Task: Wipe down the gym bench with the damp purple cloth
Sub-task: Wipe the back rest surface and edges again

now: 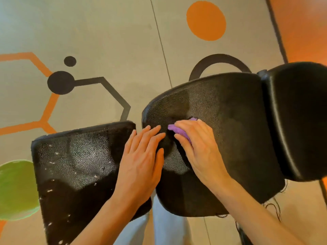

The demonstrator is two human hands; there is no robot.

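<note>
Head view, the only one available. I see the gym bench as three black pads: a near-left seat pad (77,167), a middle pad (221,110), and a further pad (299,119) at the right edge.

My right hand (200,147) lies palm-down on the middle pad, with the purple cloth (174,129) bunched beneath it. The fingers are curled over the wad, pinning it rather than gripping it in the air — only a purple edge shows past the fingertips and along the thumb side. I judge this hold suits wiping: pressure goes straight down through the palm, and the cloth cannot slip out sideways.

My left hand (141,161) is flat and open, fingers extended and close together, holding nothing. It bridges the gap between the seat pad and the middle pad, probably to steady the surface against the push of the wiping hand.

The seat pad carries pale flecks; whether they are debris or wear I cannot tell. A patterned floor (106,41) lies below.
</note>
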